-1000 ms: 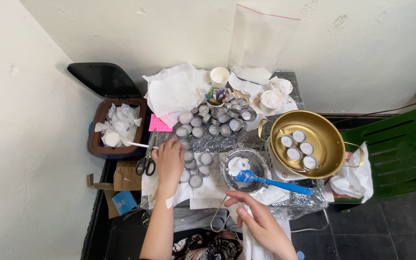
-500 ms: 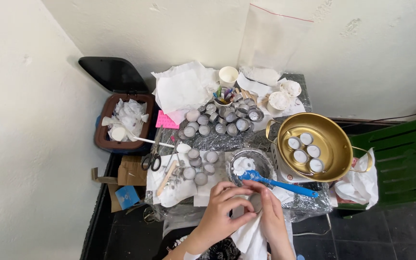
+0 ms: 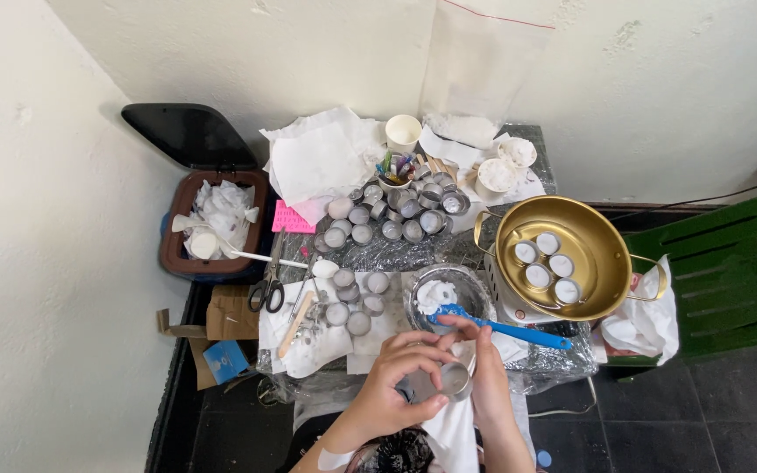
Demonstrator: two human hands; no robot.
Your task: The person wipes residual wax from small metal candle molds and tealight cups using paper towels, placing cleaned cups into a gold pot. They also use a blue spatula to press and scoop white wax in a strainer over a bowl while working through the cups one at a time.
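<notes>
Left hand (image 3: 393,385) pinches small round silver metal cup (image 3: 454,380) w/ right hand (image 3: 486,385) gripping white cloth (image 3: 450,434), just below glass bowl (image 3: 445,296); keep cup level, wipe inside rim gently.

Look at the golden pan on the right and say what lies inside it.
Inside the golden pan sit four small round cups with white filling. The pan's floor beneath them is hidden.
</notes>
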